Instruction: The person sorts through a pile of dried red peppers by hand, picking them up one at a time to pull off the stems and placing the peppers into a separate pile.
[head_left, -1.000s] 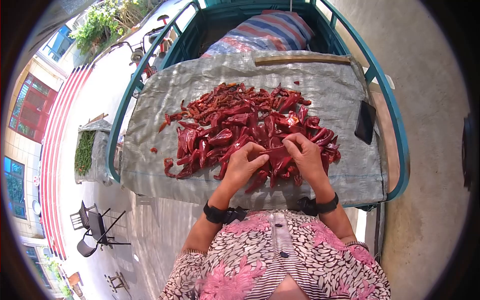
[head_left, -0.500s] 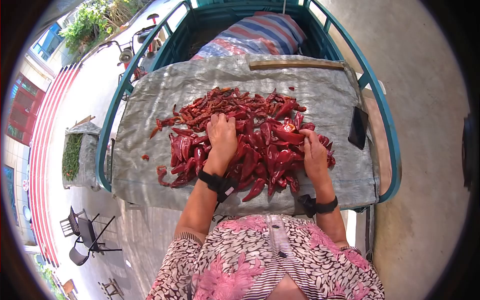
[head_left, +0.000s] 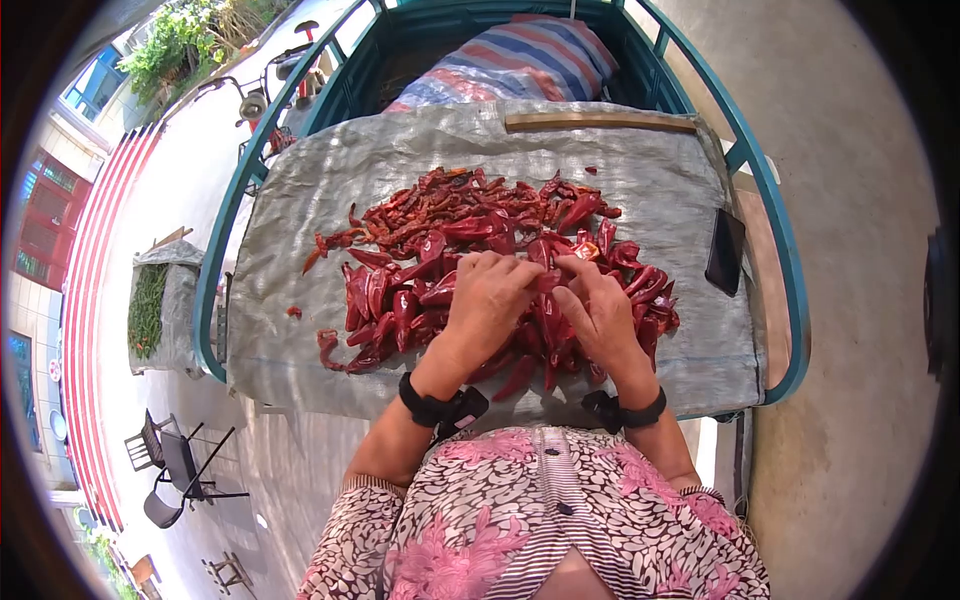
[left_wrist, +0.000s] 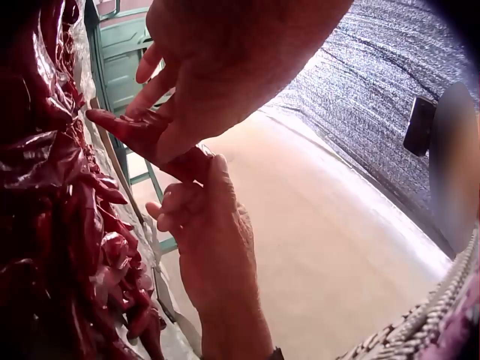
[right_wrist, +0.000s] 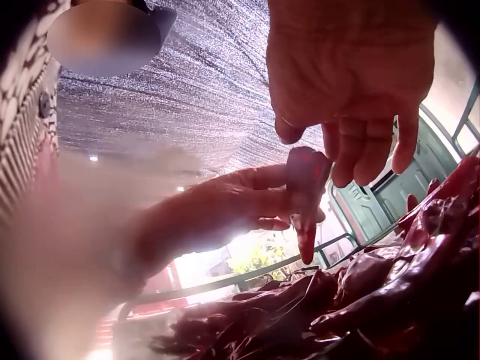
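Between the two hands hangs a dried red chili pepper (right_wrist: 306, 184), raised above the pile. My left hand (head_left: 488, 308) pinches it between thumb and fingers; in the left wrist view its pointed tip (left_wrist: 105, 120) sticks out past them. At the pepper's wider end is my right hand (head_left: 606, 315), thumb and fingers loosely bent and apart right by that end. Below both hands spreads a heap of glossy red chili peppers (head_left: 405, 305), partly hidden by the hands. Smaller, more shrivelled peppers (head_left: 430, 205) lie along the heap's far side.
The peppers lie on a grey woven sheet (head_left: 300, 215) over a green cart bed with side rails (head_left: 785, 270). A black phone (head_left: 726, 252) lies at right, a wooden strip (head_left: 600, 122) at the back. Beyond is a striped bag (head_left: 520, 60). Folding chairs (head_left: 180, 465) stand at left.
Both hands first held a pepper together close to the body. They then parted, the left reaching over the pile, and now they have come together again around a raised pepper.
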